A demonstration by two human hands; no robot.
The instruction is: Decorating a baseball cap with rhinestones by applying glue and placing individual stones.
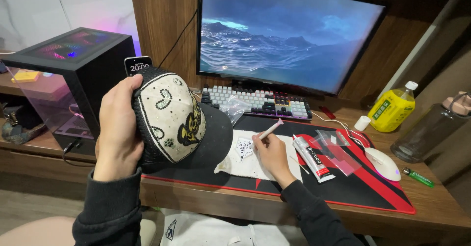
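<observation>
Head view: cap decorating at desk.
Left hand [117,128] fingers curled, gripping black cap [179,123] raised over red-black desk mat [363,187]. Right hand [271,152] pinches pink pen tool [269,130] over white cloth [235,162] with small beads [244,149]; glue tube [313,158] just beside.

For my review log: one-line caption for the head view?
Left hand holds a decorated cap; right hand holds a pink pen tool over a white cloth.

Single head-worn view, angled down and forward from the seated person's position, close over the brown wooden desk [431,197], facing the wide flat black monitor [289,30] at the rear wall.
</observation>
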